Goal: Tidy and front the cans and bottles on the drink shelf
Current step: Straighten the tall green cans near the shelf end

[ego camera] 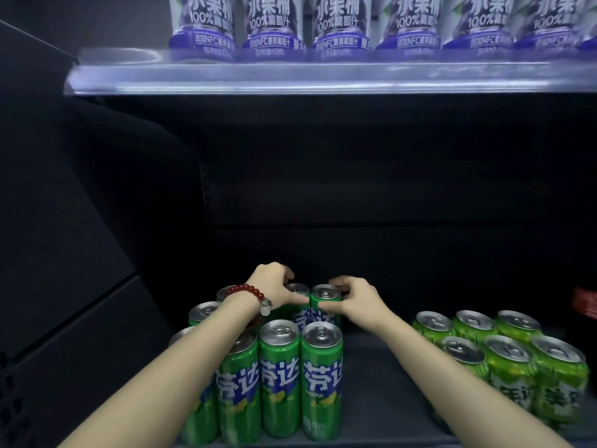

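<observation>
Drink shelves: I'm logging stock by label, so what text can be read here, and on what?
"水果榭", "100%" and "NFC": on the white-and-purple juice bottles on the upper shelf; the rest of that print is blurred.
"芬达": on the tall slim green cans on the lower shelf.
Short light-green cans at right: lettering cut off, unreadable.
Red package at far right: unreadable.

**Both hands on rear green cans**

Left hand (274, 286), red bead bracelet (248, 291) at wrist, gripping rear can (295, 300). Right hand (352, 302) pinching adjacent can (324, 302). Lighter green cans (504, 357) grouped well apart at right. Purple bottles (339, 24) on upper shelf (323, 79).
</observation>
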### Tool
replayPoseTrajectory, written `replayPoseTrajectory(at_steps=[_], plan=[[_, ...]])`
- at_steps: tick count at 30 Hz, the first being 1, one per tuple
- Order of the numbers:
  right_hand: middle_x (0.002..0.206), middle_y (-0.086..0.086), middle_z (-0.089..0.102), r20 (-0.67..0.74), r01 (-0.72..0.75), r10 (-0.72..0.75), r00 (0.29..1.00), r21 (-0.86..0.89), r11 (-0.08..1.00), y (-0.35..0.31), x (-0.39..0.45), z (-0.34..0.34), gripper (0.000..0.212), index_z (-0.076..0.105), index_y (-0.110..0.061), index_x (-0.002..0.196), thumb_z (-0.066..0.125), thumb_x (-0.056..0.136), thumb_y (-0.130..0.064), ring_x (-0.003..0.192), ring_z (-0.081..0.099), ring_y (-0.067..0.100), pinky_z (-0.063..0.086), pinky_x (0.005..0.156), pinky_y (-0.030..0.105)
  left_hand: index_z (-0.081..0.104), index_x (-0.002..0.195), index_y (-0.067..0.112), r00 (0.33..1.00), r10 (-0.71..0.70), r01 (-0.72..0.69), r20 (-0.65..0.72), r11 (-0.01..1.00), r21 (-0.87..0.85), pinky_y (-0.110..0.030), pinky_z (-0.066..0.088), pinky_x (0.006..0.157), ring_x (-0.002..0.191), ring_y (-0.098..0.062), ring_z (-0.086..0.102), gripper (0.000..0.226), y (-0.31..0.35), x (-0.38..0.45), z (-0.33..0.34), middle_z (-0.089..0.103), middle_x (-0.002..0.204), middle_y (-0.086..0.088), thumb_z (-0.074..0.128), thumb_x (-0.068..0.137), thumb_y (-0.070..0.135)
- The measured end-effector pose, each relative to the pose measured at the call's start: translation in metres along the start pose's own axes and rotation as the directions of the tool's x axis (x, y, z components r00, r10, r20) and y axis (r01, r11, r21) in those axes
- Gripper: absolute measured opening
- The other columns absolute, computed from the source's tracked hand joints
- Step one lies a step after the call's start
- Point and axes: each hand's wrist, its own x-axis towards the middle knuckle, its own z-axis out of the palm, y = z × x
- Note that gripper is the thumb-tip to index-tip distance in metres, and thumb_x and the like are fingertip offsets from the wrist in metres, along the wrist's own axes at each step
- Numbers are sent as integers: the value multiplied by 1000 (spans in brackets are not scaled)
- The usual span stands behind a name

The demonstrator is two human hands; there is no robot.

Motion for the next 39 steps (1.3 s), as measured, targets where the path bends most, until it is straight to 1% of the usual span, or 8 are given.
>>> replayPoseTrajectory(at_steps=[6, 15, 17, 22, 28, 33, 36, 39], plan=[[119, 5, 66, 10, -25, 24, 1000, 121, 992, 4, -2, 2, 65, 58, -8, 125, 82, 70, -34, 105, 61, 13, 48, 85, 22, 54, 128, 7, 997, -72, 73, 34, 997, -9, -24, 50, 90, 113, -19, 59, 81, 1, 8, 9, 62, 125, -8, 80, 64, 49], [89, -10, 70, 30, 20, -23, 999, 109, 994, -2, -18, -4, 23, 67, -28, 90, 79, 73, -37, 80, 62, -5, 46, 61, 4, 75, 88, 15, 997, 65, -66, 35, 997, 31, -17, 50, 62, 78, -6, 63, 56, -1, -7, -2, 72, 83, 5, 80, 55, 59], [85, -12, 70, 51, 31, -37, 998, 127, 991, -3, -23, -5, 17, 67, -32, 83, 80, 72, -37, 82, 64, -3, 51, 68, 11, 75, 88, 15, 994, 97, -101, 53, 992, 73, -22, 55, 68, 79, -7, 65, 56, -1, -12, -6, 73, 85, 3, 78, 56, 61], [94, -7, 72, 110, 64, -81, 991, 150, 987, -5, -31, -3, 29, 72, -24, 98, 79, 74, -37, 94, 65, 4, 55, 85, 27, 75, 92, 16, 981, 145, -159, 128, 982, 106, -26, 57, 75, 84, -7, 65, 54, -3, -24, -18, 74, 88, 3, 77, 60, 59], [103, 1, 71, 145, 16, -52, 988, 241, 970, -8, -38, 0, 32, 70, -19, 105, 77, 77, -31, 99, 67, 14, 56, 89, 38, 73, 90, 18, 980, 122, -138, 155, 986, 96, -20, 53, 65, 79, -5, 62, 46, -4, -29, -22, 71, 85, 5, 71, 68, 58], [109, 9, 69, 237, -61, -28, 971, 359, 931, -14, -38, 0, 34, 68, -14, 110, 76, 79, -24, 96, 70, 20, 57, 79, 30, 71, 100, 20, 990, 133, -133, 45, 991, -11, -19, 49, 72, 87, -6, 62, 39, -7, -32, -25, 69, 95, 8, 58, 83, 52], [110, 11, 68, 276, -87, -31, 961, 408, 909, -15, -39, 0, 33, 66, -13, 113, 74, 82, -22, 93, 70, 16, 54, 72, 22, 71, 101, 19, 991, 114, -116, -65, 992, -42, -13, 42, 63, 79, -3, 59, 34, -12, -35, -32, 68, 88, 7, 51, 91, 44], [112, 10, 70, 318, -128, -24, 948, 450, 884, -14, -39, -2, 30, 66, -12, 114, 66, 88, -26, 99, 68, 16, 53, 75, 23, 73, 92, 18, 984, 73, -87, -164, 993, -79, -25, 53, 68, 79, -14, 66, 32, -20, -39, -38, 73, 86, 1, 47, 94, 36]])
